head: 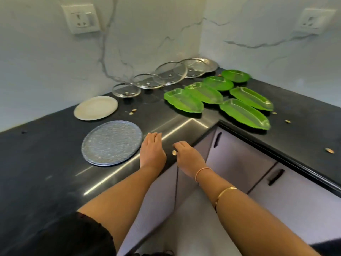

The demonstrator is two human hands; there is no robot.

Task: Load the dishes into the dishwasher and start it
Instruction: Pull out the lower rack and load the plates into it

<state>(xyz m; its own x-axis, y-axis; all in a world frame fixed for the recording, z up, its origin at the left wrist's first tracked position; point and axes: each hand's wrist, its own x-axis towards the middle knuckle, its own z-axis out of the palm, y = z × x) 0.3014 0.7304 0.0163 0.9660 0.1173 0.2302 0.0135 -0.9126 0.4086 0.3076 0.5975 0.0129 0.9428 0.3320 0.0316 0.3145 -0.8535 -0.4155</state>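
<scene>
I had the left hand (152, 150) lying flat, fingers straight, on the front edge of the dark stone counter (46, 163). It held nothing and sat just beside the round blue textured glass plate (111, 143). The right hand (188, 156) was close beside it, fingers curled over a small pale scrap (174, 152). I could not tell whether it pinched the scrap or only touched it.

Every dish was on the counter. A round cream plate (96, 107) lay behind the blue one, and four glass lids (148, 81) with steel rims overlapped in a row toward the corner. A round steel plate (210, 64) sat at the far end of that row. Six green leaf-shaped plastic trays (183, 100) lay on the right, some overlapping. No dishwasher was in view; below the counter I saw only lilac cabinet doors (238, 159) with black handles. I judged that loading had not begun.

The blue plate worried me most. It lay near the front edge, and a sideways nudge from the left hand could have slid it off. Lifting one of the overlapping lids carelessly could have dragged its neighbour and chipped the glass. The nearest tray reached close to the counter's inner edge, so a brush from a forearm could have tipped it. More scraps were scattered on the counter, and any riding in on a dish could have fouled the wash.
</scene>
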